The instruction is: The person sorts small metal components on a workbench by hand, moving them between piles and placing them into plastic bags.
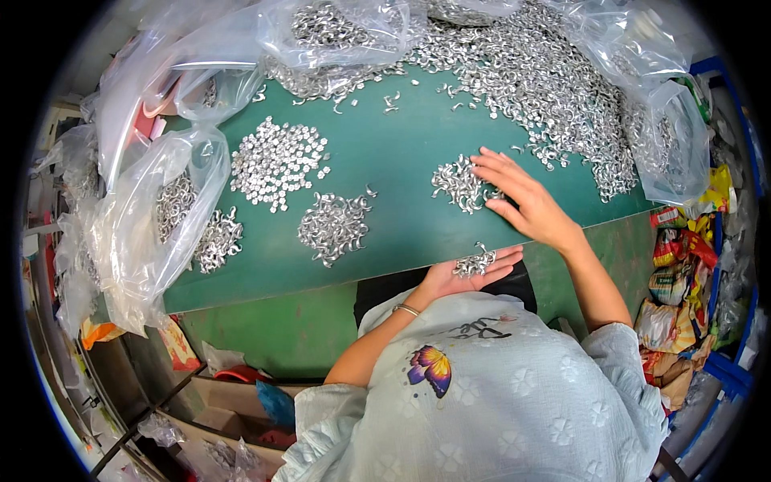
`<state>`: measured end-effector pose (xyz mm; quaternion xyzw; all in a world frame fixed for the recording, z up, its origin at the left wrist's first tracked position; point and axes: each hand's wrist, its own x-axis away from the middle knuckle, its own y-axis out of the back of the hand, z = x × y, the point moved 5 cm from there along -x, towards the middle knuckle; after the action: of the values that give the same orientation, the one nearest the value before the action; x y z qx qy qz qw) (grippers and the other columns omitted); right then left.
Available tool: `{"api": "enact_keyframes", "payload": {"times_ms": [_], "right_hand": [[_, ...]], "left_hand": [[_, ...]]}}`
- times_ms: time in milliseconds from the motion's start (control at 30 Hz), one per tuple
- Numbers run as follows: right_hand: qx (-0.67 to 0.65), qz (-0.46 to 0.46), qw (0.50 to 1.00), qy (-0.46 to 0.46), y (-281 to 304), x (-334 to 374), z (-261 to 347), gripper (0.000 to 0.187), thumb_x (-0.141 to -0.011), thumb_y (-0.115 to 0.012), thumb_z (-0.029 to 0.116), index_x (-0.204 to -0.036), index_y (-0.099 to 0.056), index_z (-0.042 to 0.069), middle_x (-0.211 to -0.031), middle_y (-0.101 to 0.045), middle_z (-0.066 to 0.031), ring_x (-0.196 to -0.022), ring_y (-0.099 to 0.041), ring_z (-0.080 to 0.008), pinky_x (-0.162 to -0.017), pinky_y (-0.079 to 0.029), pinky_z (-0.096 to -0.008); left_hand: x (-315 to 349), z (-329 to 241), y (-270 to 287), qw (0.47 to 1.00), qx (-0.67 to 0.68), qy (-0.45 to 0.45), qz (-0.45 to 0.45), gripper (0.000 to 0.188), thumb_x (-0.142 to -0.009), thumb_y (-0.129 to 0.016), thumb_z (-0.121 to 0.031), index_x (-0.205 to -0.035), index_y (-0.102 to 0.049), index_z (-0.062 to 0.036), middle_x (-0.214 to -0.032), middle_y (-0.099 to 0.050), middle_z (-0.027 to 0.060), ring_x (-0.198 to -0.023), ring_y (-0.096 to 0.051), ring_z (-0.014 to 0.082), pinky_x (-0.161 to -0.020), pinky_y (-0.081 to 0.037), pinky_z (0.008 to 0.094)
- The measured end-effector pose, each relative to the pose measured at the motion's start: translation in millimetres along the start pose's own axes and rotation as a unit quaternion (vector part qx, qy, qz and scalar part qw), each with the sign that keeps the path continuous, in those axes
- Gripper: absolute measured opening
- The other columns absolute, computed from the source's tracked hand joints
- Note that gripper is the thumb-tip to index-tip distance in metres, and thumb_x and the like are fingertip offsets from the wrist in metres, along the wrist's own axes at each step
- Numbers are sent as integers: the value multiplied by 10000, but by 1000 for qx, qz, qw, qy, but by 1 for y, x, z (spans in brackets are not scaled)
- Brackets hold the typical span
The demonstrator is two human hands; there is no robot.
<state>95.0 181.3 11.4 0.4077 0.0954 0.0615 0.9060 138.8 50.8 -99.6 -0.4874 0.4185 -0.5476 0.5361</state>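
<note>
Pale shirt nearest; left hand holds hooked pieces, long axes mixed.

Made out dark, looping script on the pale shirt, just bodyward of the left hand, slanted and foreshortened by the cloth; could not read it with certainty. Noticed small printed labels on the brightly coloured packets, well to the right of the right hand; found that print too tiny and too bent near the rim to decipher.
</note>
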Motion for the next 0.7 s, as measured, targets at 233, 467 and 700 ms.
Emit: {"api": "enact_keyframes", "payload": {"times_ms": [233, 467, 700], "right_hand": [[-12, -19, 1000, -21, -6, 33, 17, 393, -860, -635, 132, -1227, -557, 14, -1362, -487, -139, -1339, -396, -342, -1116, -313, -481], [-3, -13, 1000, -12, -19, 56, 34, 420, -833, -646, 116, -1223, -548, -4, -1361, -472, -158, -1353, -369, -350, -1107, -316, -499], [11, -44, 999, 10, -37, 72, 47, 448, -763, -698, 77, -1183, -568, -15, -1322, -496, -174, -1320, -411, -386, -1067, -359, -534]], "left_hand": [[3, 0, 1, 993, 114, 0, 28, 655, -988, -356, -414, -1421, -282, 71, -1471, -290, 283, -1403, -267, 362, -1173, -220, 479], [7, 1, -4, 987, 151, -48, 23, 474, -999, -352, -341, -1331, -448, -16, -1362, -469, 202, -1280, -438, 351, -1130, -289, 522], [14, 3, 25, 980, 195, -26, 30, 443, -1008, -321, -311, -1299, -477, -15, -1315, -521, 175, -1208, -499, 314, -1075, -355, 471]]}}
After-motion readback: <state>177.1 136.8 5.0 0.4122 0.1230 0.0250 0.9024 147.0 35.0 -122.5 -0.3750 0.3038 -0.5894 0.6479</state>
